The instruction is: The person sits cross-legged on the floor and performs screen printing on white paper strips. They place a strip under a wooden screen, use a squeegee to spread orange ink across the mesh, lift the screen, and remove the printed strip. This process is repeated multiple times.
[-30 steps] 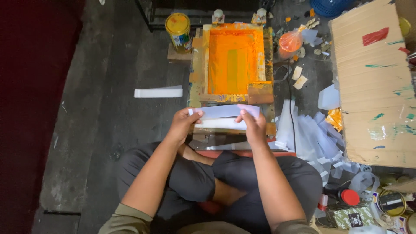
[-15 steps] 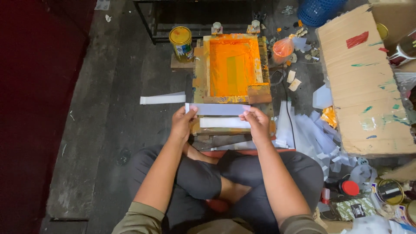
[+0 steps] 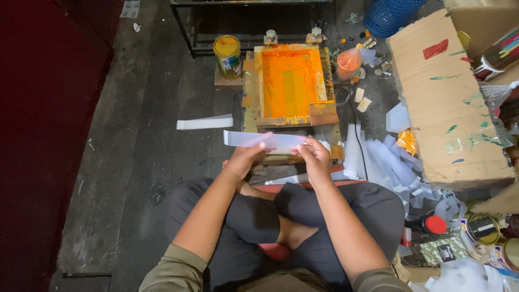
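I sit cross-legged on a dark wooden floor. Both hands hold a long pale plastic strip (image 3: pixel 254 139) flat in front of my knees. My left hand (image 3: pixel 244 158) pinches it near the middle, and my right hand (image 3: pixel 313 157) grips its right end. Just beyond the strip stands a wooden printing frame (image 3: pixel 291 86) with an orange-inked screen. A second white strip (image 3: pixel 204 123) lies on the floor to the left of the frame.
A yellow paint can (image 3: pixel 227 54) stands at the frame's far left. A paint-smeared cardboard box (image 3: pixel 446 103) fills the right side, with a heap of pale plastic pieces (image 3: pixel 389 159) beside it. Cans and lids (image 3: pixel 481 230) crowd the lower right. A dark metal stand (image 3: pixel 254 21) is behind.
The strip has slid to the left in my hands, so more of it sticks out past my left hand. The view has shifted down slightly.
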